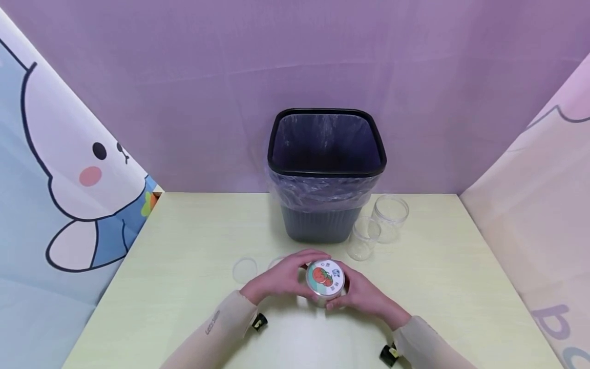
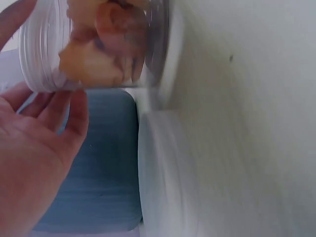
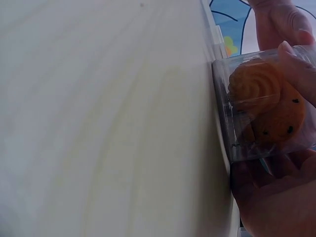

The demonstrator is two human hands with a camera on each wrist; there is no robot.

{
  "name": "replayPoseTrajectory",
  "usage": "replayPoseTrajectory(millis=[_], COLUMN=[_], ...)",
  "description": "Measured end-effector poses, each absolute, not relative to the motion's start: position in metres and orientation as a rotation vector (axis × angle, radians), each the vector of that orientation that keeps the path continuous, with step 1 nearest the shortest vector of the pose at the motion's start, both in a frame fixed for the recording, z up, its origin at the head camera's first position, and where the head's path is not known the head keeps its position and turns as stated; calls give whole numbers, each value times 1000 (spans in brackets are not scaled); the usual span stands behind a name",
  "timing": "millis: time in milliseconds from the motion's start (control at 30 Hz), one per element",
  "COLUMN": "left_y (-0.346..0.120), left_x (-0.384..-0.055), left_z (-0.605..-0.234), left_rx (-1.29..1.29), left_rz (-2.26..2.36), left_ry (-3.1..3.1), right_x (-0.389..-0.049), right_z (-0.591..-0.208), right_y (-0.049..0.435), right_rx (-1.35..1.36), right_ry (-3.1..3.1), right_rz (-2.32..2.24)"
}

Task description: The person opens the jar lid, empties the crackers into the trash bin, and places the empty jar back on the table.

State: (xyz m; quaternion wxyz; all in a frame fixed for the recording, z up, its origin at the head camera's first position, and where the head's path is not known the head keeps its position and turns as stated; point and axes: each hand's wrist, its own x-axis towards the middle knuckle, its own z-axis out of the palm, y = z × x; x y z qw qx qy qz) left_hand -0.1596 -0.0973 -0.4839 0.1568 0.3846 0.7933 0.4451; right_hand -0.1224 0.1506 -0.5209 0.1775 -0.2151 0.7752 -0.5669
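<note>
A clear round jar [image 1: 325,279] of cookies stands on the table between both hands. Its top carries a white and green label with red tomatoes. My left hand [image 1: 289,274] grips it from the left, thumb in front and fingers round the far side. From the right, my right hand [image 1: 364,293] holds the same jar, thumb toward the near side. Through the wall of the jar [image 3: 264,106], a swirled cookie and a dark-specked one show in the right wrist view. Orange-brown pieces fill the jar [image 2: 106,44] in the left wrist view.
A bin [image 1: 322,225] with a black rim and a clear liner stands behind the hands. Right of it are two clear jars [image 1: 391,219], one nearer the front. A clear round lid [image 1: 245,270] lies left of the hands; another shows partly behind the left hand.
</note>
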Motion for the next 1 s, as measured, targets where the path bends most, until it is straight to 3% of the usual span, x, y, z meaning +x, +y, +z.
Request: replayPoseTrajectory(millis=[767, 1000], left_y=[-68, -69], left_x=[-108, -107], left_z=[-475, -474], left_rx=[677, 674], left_rz=[1192, 1174], left_ry=[2818, 2834], right_x=[-122, -122], right_z=[-518, -520], right_y=[149, 150], right_rx=[-598, -608], right_ry=[2192, 2201], right_rz=[-1601, -1587])
